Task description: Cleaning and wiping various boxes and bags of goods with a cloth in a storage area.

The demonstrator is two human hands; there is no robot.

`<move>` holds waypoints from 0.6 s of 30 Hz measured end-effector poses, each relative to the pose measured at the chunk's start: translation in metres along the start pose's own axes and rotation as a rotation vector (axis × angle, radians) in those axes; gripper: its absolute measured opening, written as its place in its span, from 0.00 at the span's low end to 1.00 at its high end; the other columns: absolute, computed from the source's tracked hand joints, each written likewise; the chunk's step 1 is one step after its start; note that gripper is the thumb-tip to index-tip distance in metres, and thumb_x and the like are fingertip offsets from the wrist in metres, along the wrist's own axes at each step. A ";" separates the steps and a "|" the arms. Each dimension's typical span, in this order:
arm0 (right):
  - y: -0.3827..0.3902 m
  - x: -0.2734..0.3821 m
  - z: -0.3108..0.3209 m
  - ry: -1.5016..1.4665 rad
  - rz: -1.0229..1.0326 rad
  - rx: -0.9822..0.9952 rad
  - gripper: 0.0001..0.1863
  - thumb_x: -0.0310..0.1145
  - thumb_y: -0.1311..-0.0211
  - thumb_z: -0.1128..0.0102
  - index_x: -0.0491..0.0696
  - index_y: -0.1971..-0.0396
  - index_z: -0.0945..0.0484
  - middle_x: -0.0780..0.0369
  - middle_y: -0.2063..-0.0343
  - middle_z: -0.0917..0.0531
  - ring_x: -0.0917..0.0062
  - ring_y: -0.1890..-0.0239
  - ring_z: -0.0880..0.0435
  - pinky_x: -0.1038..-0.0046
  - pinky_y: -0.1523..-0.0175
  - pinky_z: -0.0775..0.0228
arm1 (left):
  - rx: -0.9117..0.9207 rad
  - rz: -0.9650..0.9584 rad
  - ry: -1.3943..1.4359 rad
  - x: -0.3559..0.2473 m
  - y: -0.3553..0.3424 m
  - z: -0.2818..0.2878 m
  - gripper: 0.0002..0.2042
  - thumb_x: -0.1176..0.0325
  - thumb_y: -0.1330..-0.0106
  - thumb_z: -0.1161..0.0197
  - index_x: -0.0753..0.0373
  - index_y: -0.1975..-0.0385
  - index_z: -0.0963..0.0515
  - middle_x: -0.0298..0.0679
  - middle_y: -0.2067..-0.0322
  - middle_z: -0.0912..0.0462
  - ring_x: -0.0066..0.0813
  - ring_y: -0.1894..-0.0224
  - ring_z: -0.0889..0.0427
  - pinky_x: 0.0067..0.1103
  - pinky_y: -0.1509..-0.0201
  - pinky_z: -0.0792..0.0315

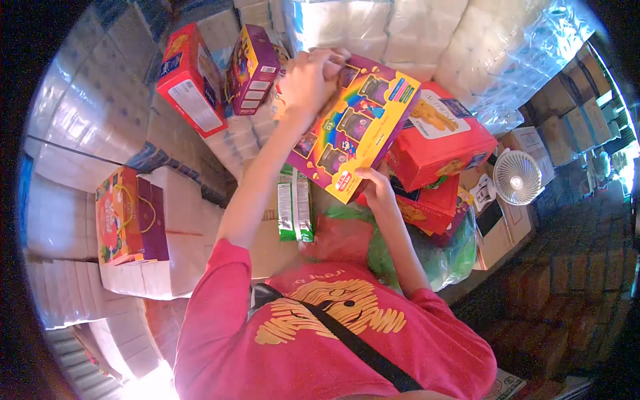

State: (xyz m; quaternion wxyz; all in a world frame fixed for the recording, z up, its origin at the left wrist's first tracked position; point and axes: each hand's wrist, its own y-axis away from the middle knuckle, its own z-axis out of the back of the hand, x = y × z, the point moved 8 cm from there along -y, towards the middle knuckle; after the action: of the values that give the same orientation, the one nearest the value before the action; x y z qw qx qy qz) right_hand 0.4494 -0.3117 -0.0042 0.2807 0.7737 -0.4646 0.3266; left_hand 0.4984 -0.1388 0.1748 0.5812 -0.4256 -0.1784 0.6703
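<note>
A purple and yellow gift box [357, 127] with a rainbow print and small jar shapes on its front is held tilted in front of me. My left hand [310, 80] grips its upper left edge, the fingers bent over the top. At the lower right corner my right hand [377, 189] holds the same box, thumb on the front and the other fingers hidden behind it. Close behind my right hand is a red biscuit box [440, 137], resting on other red packages [427, 207]. A green and white packet [295, 208] lies below the gift box.
Beyond my left forearm stand a red box [192, 80] and a purple box [252, 70]. Gift bags with yellow handles [130, 213] sit on a white carton [187, 243] at left. A white fan [517, 177] is at right. Plastic-wrapped stacks [427, 33] line the back.
</note>
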 end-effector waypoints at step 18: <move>0.001 -0.005 -0.001 0.053 -0.124 0.024 0.24 0.22 0.54 0.50 0.41 0.51 0.36 0.55 0.60 0.23 0.67 0.57 0.23 0.65 0.52 0.30 | 0.015 0.052 0.105 -0.041 -0.030 -0.016 0.07 0.57 0.51 0.42 0.43 0.73 0.21 0.37 0.76 0.23 0.41 0.71 0.23 0.33 0.74 0.26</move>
State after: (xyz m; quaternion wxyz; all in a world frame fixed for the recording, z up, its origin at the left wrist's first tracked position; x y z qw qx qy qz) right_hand 0.4469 -0.3087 -0.0078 0.3032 0.7954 -0.4043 0.3345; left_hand 0.5276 -0.1732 0.2023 0.5753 -0.4603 -0.1313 0.6633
